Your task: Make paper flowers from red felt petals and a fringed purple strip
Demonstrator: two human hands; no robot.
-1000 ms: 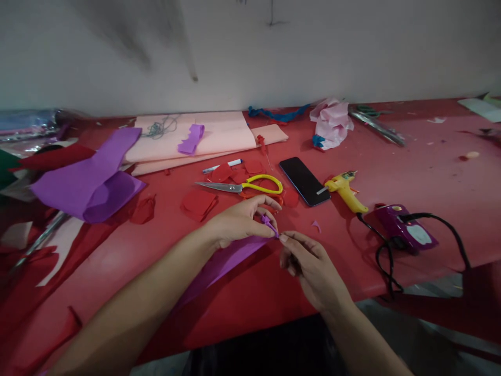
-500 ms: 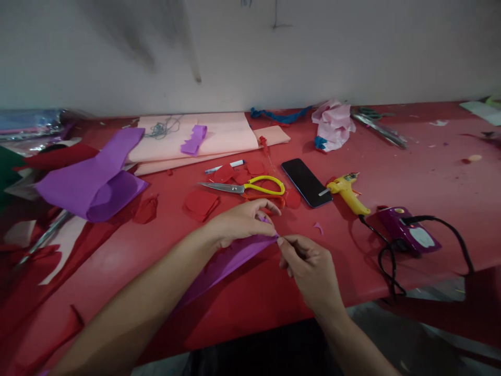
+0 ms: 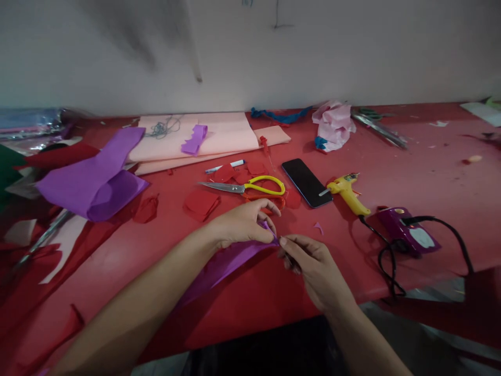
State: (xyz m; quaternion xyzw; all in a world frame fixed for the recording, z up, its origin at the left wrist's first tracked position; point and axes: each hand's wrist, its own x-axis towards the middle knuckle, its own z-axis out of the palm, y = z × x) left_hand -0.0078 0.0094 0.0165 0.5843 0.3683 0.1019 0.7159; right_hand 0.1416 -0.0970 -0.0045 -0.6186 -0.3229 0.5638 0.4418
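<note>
A strip of purple crepe paper (image 3: pixel 230 266) runs slantwise under my left forearm, up to my fingers. My left hand (image 3: pixel 248 222) pinches it near its upper end, with thumb and fingers curled and some fingers lifted. At the tip of the strip, my right hand (image 3: pixel 309 261) grips the purple paper between thumb and forefinger; its other fingers are curled under and partly in shadow. Just beyond the hands lie scissors (image 3: pixel 246 187) with yellow and orange handles, on cut red paper pieces (image 3: pixel 201 203).
A phone (image 3: pixel 307 183), a yellow glue gun (image 3: pixel 348 194) and a purple power box (image 3: pixel 409 230) with black cables lie to the right. Folded peach paper (image 3: pixel 227 130) and a white pen (image 3: pixel 225 166) are behind. A larger purple sheet (image 3: pixel 86 183) lies at left.
My right hand has turned a little and shifted slightly right and down, still pinching the strip's tip. The purple paper near the fingers looks more gathered. My left hand has barely moved.
</note>
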